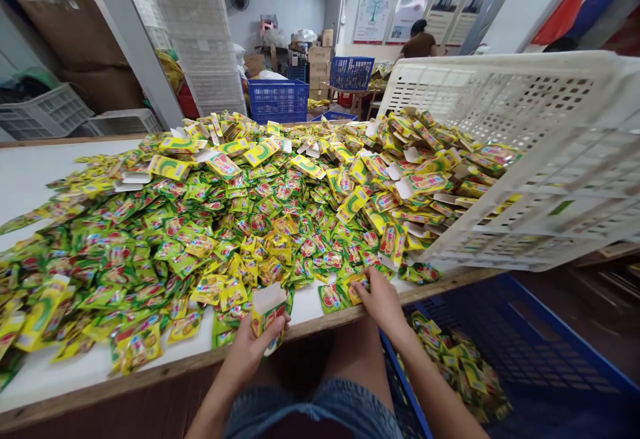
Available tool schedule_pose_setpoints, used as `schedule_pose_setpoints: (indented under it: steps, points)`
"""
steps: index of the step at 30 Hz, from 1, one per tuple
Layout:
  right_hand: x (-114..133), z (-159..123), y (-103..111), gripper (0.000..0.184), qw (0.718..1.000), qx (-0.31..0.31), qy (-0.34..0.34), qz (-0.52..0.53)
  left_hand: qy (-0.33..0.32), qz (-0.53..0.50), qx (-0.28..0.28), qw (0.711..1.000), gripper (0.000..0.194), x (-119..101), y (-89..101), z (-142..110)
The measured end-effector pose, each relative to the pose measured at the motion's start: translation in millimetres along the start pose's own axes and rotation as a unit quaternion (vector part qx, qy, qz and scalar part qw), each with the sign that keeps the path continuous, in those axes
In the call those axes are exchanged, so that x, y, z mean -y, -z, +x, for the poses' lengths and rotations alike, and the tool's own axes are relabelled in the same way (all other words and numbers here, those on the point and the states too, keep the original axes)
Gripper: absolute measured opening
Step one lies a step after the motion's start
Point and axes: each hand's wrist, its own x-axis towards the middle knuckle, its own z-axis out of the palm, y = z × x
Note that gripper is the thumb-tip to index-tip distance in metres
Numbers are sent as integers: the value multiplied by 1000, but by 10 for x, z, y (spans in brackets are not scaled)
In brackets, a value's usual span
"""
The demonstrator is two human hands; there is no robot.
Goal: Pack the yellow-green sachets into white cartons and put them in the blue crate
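1. While the fingers of my left hand [251,347] are clamped round a small printed box [270,312], its white flap stands open at the top; I have it at the front edge of the tabletop [305,304], probably upright so that the opening is easy to reach.
2. My right hand [381,300] is by the same edge, thumb and fingers close together at a yellow sachet [354,290]; I cannot tell whether they pinch it or only touch it.
3. Just beyond, loose sachets [170,246], mostly green, heap up and spread well to my left, seemingly kept within reach.
4. Behind them and to the right lie more boxes [353,204], several with flaps open. Beside these a white crate [543,106] is tipped, its mouth toward the heap, perhaps so that boxes slide out.
5. Below on my right, a blue crate [585,386] holds similar yellow-and-green packs [470,376], presumably set low for convenience.
6. Well beyond, a person [419,44] is near wall posters [373,12].
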Motion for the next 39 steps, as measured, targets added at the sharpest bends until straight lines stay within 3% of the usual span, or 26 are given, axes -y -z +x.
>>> schedule_pose_setpoints:
  steps: [4, 9, 16, 21, 24, 27, 31, 36, 39]
  points:
    - [20, -34, -23, 31, 1000, 10, -11, 28, 5, 15, -2, 1000, 50, 17, -16, 20]
    - [-7, -55, -68, 23, 998, -30, 12, 63, -16, 53, 12, 998, 47, 36, -57, 61]
    - [54, -60, 25, 13, 988, -20, 33, 147, -8, 64, 37, 997, 46, -19, -80, 84]
    - [461, -125, 294, 18, 932, -10, 56, 359, 20, 33, 93, 995, 41, -51, -228, 115]
    - [803, -193, 432, 17, 904, 25, 104, 414, 45, 14, 141, 989, 41, -114, -369, 115]
    - [1017, -213, 517, 13, 915, 41, 187, 355, 78, -18, 185, 979, 43, -188, -435, 85]
    - [1066, -167, 593, 12, 927, 85, 291, 223, 87, -22, 197, 976, 41, -237, -388, 29]
    - [1132, -138, 680, 14, 918, 158, 347, 110, 91, 6, 223, 971, 39, -202, -381, 7]
    - [1224, -142, 676, 14, 909, 170, 374, 69, 101, -11, 217, 971, 40, -183, -418, 11]
